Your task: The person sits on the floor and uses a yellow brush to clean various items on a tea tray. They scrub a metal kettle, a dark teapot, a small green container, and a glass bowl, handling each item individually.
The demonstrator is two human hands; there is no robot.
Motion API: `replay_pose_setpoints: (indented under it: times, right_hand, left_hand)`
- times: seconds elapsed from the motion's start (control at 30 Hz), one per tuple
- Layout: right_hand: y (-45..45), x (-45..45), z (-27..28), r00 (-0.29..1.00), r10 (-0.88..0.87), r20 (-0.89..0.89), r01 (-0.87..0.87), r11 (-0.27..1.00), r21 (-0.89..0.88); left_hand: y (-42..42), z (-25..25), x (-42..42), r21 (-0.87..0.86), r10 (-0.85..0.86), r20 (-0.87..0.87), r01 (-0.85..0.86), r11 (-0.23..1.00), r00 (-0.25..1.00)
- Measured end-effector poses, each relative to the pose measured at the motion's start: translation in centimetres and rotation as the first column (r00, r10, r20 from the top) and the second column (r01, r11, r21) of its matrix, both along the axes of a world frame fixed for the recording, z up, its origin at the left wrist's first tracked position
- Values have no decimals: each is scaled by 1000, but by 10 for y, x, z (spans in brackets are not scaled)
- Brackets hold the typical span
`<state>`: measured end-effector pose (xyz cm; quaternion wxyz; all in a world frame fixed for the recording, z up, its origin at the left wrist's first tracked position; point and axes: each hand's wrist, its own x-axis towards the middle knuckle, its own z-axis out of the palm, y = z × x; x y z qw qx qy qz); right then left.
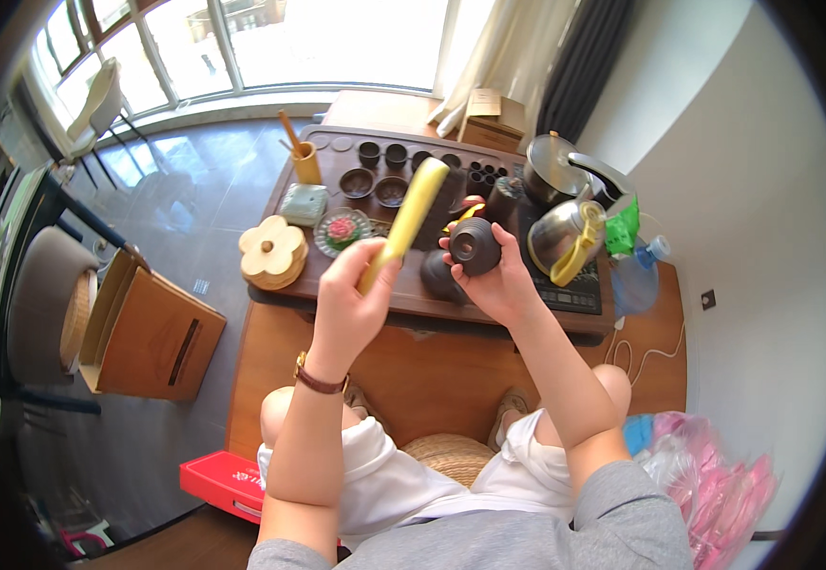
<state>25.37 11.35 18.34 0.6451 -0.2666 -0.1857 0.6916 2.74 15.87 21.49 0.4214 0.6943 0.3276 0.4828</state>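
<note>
My left hand [359, 288] grips the lower end of a long yellow tool [413, 210], blurred and tilted up to the right; its exact kind I cannot tell. In my right hand [498, 278] is a small dark ribbed vessel or lid [475, 246], a round hole in its face turned towards me. Both hands are raised over the near side of a dark wooden tea tray [291, 296]. Partly behind my right hand a dark rounded pot [440, 276] stands on the tray. Dark cups [369, 154] and bowls [357, 184] stand farther back.
At the right are a steel kettle [559, 235], a glass-lidded pot [552, 171] and a water bottle [633, 285]. Left on the tray are a flower-shaped wooden coaster stack [272, 253], a glass dish [324, 239], a folded cloth [304, 204] and a bamboo tool holder [307, 165].
</note>
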Motion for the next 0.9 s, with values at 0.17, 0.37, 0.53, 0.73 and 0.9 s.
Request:
replay_pose_setpoints:
  times: [0.17, 0.37, 0.53, 0.73, 0.9]
  right_hand:
    - [-23, 40, -3, 998, 1, 63, -5, 998, 66]
    - [-39, 61, -21, 997, -55, 44, 54, 998, 17]
    - [-41, 78, -22, 994, -96, 59, 94, 995, 30]
    - [-53, 92, -25, 968, -220, 123, 223, 975, -11]
    - [-54, 95, -32, 896, -440, -62, 441, 898, 1]
  left_hand:
    - [-22, -7, 39, 215, -184, -231, 234, 948, 955]
    - [-15, -23, 66, 248, 27, -336, 61, 967, 941]
    - [-18, -28, 89, 349, -7, -270, 105, 931, 963]
    - [-28, -19, 115, 382, 35, -300, 86, 920, 953]
    - [-61, -27, 144, 336, -110, -337, 229, 914, 935]
